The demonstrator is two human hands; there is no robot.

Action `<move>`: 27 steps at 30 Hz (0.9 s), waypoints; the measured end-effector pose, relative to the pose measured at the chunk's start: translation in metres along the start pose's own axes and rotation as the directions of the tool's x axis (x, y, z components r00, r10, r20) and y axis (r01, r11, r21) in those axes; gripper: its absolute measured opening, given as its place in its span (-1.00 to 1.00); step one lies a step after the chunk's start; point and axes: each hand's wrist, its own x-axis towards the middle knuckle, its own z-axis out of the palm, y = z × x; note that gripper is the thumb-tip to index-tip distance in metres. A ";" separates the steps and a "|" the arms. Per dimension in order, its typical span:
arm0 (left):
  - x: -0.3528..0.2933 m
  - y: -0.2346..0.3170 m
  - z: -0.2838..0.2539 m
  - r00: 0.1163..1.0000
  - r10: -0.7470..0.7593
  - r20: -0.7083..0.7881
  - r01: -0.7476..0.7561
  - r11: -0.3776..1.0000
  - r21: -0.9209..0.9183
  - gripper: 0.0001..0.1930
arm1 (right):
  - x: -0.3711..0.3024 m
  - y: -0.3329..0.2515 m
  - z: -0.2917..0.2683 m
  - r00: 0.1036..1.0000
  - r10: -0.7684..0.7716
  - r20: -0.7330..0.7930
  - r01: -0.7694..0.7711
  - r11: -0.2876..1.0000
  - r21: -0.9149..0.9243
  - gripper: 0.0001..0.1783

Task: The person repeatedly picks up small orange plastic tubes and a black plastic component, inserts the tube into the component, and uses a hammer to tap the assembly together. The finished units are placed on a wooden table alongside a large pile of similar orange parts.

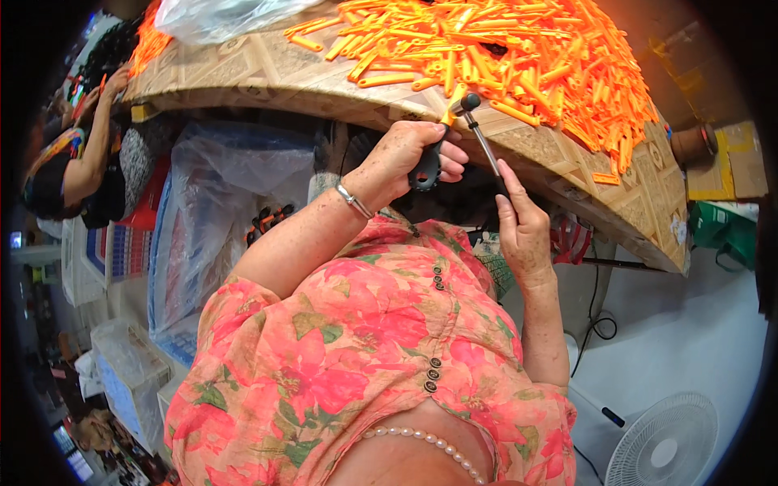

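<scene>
My left hand is closed around a plastic piece near the table's front edge. Its orange end sticks up past my thumb, and a black part with a ringed, toothed end hangs below my fingers. In my right hand is a small hammer-like tool with a silver shaft and a rounded black head, gripped by its dark handle. The tool's head lies against or just in front of the orange end; whether they touch I cannot tell. Beyond my hands, a large heap of orange plastic pieces covers the tabletop.
The wood-patterned table curves across in front of me. A clear plastic bag lies on it at the far left. Another person's arm works at the left. A plastic-lined blue crate stands below; a white fan is at lower right.
</scene>
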 end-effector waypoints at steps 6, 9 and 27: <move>-0.014 0.001 -0.002 0.999 0.021 0.034 -0.020 0.999 -0.028 -0.63 | 0.006 0.003 -0.015 0.974 -0.026 -0.223 0.043 0.996 0.073 -0.55; -0.043 -0.004 -0.027 0.988 0.154 -0.011 -0.154 0.988 -0.011 -0.61 | 0.000 0.020 -0.048 0.848 0.426 -0.316 -0.177 0.789 0.589 -0.51; -0.138 -0.014 -0.262 0.690 0.123 -0.713 -0.588 0.670 -0.453 -0.35 | 0.030 0.168 -0.143 0.802 0.093 -0.590 -0.542 0.528 -0.654 -0.36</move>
